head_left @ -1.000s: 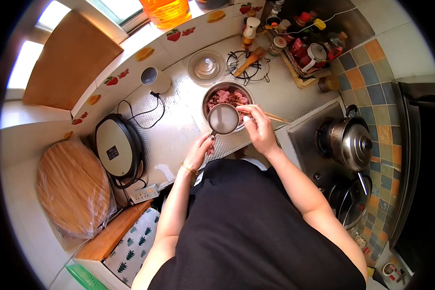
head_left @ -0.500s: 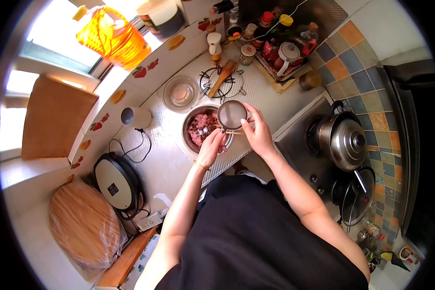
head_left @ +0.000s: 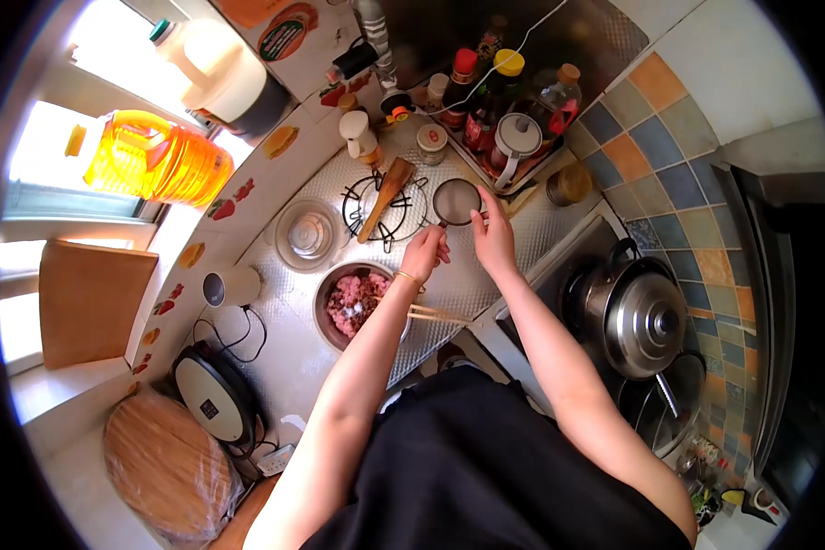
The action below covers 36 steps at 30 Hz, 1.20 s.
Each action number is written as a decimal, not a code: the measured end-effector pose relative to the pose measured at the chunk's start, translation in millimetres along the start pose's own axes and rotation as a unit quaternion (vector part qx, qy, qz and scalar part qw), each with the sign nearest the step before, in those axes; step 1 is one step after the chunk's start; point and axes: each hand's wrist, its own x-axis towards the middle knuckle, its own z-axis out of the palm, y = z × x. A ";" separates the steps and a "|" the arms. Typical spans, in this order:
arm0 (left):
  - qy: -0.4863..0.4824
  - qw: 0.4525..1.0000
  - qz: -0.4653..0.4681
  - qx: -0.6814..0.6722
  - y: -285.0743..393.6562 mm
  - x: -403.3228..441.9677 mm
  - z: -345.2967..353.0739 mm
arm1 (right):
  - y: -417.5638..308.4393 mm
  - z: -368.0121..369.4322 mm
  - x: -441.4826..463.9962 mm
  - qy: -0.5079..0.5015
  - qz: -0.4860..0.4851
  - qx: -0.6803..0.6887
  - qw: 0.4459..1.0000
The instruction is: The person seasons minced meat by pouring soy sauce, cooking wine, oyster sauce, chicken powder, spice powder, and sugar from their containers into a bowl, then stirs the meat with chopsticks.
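Observation:
Both my hands are at a small round piece (head_left: 456, 203) with a dark rim and a grey-brown middle; whether it is a strainer, a lid or a jar, I cannot tell. My left hand (head_left: 425, 255) is closed at its near edge. The fingers and thumb of my right hand (head_left: 493, 240) grip its right side. Below my left forearm stands a metal bowl (head_left: 319, 312) of pink minced meat (head_left: 350, 301), with dark and white seasoning on top. A pair of chopsticks (head_left: 440, 316) sticks out over the bowl's right side.
Ahead are a glass lid (head_left: 304, 236), a wooden spatula (head_left: 387, 197) on a black wire stand (head_left: 419, 203), a seasoning jar (head_left: 432, 139) and a tray of bottles (head_left: 475, 119). A covered pot (head_left: 646, 325) stands on the stove at right. A cup (head_left: 234, 287) is at left.
Both hands have moved forward with the round piece, away from above the bowl to beside the wire stand. My view has shifted, so the bowl appears lower and further left.

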 end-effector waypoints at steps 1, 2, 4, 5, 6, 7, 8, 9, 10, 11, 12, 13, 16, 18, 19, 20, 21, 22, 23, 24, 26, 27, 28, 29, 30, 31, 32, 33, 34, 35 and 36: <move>0.007 1.000 0.001 -0.001 -3.3 9.1 0.8 | 7.5 3.1 6.1 0.002 -0.005 -0.010 1.000; 0.015 1.000 0.001 -0.002 -6.9 18.1 1.2 | 15.4 5.5 12.2 0.001 -0.010 -0.025 1.000; 0.028 1.000 0.001 -0.006 -8.7 30.3 3.3 | 23.2 8.7 22.2 -0.001 -0.021 -0.055 0.998; 0.035 0.999 0.000 -0.007 -10.5 35.1 4.1 | 27.4 10.7 27.6 -0.001 -0.029 -0.067 0.997; 0.039 0.999 0.002 -0.002 -12.4 40.1 4.5 | 31.1 12.3 32.5 0.000 -0.036 -0.078 0.996; 0.042 0.999 0.005 0.004 -14.0 45.3 4.8 | 34.7 13.7 36.7 0.001 -0.043 -0.089 0.995; 0.044 0.999 0.007 0.010 -15.8 49.5 5.0 | 38.0 14.8 39.6 0.002 -0.050 -0.101 0.994; 0.044 0.999 0.002 0.009 -18.0 53.1 4.3 | 38.3 15.0 41.7 -0.004 -0.042 -0.102 0.994; 0.043 0.999 -0.002 0.009 -19.5 56.0 2.8 | 37.8 15.1 43.6 -0.011 -0.033 -0.103 0.994; 0.042 0.999 -0.006 0.009 -20.8 58.7 1.3 | 36.9 15.3 45.5 -0.017 -0.025 -0.104 0.994; 0.042 0.999 -0.011 0.006 -21.5 60.2 0.5 | 36.1 15.4 46.5 -0.020 -0.029 -0.111 0.993; 0.043 0.999 -0.016 0.003 -22.1 61.5 -0.2 | 35.1 15.4 47.3 -0.024 -0.033 -0.118 0.992; 0.033 0.999 -0.014 -0.012 -24.7 63.6 -0.3 | 36.6 16.6 48.6 -0.015 -0.054 -0.136 0.989; 0.033 0.999 -0.010 -0.017 -24.1 63.3 0.5 | 35.1 16.4 46.3 0.003 -0.070 -0.148 0.986; 0.038 0.999 -0.010 -0.017 -22.5 62.6 1.6 | 32.1 14.5 43.8 0.014 -0.079 -0.154 0.985; 0.044 0.999 -0.009 -0.016 -21.0 60.7 2.8 | 28.7 12.3 40.8 0.025 -0.089 -0.161 0.983; 0.061 0.998 -0.014 -0.002 -16.1 55.3 4.8 | 23.9 9.9 36.1 0.032 -0.095 -0.145 0.984; 0.079 0.997 -0.018 0.011 -11.1 49.1 6.2 | 18.5 7.5 29.7 0.039 -0.102 -0.130 0.985; 0.097 0.995 -0.024 0.024 -6.6 41.0 6.6 | 12.7 5.7 21.3 0.045 -0.109 -0.114 0.986; 0.107 0.993 -0.009 0.042 -6.8 33.5 5.1 | 1.7 3.0 11.2 0.032 -0.120 -0.083 0.989; 0.130 0.988 0.018 0.076 -11.3 14.5 1.4 | -27.7 -2.7 -14.0 0.003 -0.141 -0.023 0.990; 0.136 0.987 0.027 0.083 -9.1 -0.2 -0.7 | -42.4 -3.0 -26.7 0.007 -0.187 0.002 0.982; 0.138 0.987 0.043 0.074 -15.5 -14.0 -6.7 | -53.6 -1.5 -42.3 -0.020 -0.186 0.029 0.982; 0.139 0.986 0.064 0.065 -20.3 -27.2 -14.5 | -63.7 0.4 -57.0 -0.045 -0.187 0.056 0.980; 0.139 0.985 0.084 0.057 -25.3 -41.4 -21.8 | -71.0 2.9 -72.3 -0.070 -0.187 0.082 0.976; 0.155 0.982 0.092 0.059 -15.5 -64.6 -25.5 | -76.3 6.1 -88.9 -0.088 -0.184 0.099 0.974; 0.165 0.979 0.109 0.042 -25.1 -77.7 -36.6 | -81.1 10.4 -104.2 -0.106 -0.182 0.116 0.971; 0.187 0.969 0.150 0.060 -28.7 -92.5 -45.3 | -82.5 16.7 -120.0 -0.127 -0.168 0.140 0.967; 0.210 0.956 0.190 0.079 -32.4 -107.6 -54.5 | -85.2 20.5 -134.3 -0.150 -0.166 0.155 0.962; 0.204 0.964 0.168 0.039 -36.7 -126.0 -65.4 | -85.7 25.0 -147.5 -0.178 -0.135 0.169 0.960; 0.231 0.962 0.133 0.065 -35.6 -145.0 -75.2 | -83.9 30.1 -161.1 -0.207 -0.102 0.183 0.956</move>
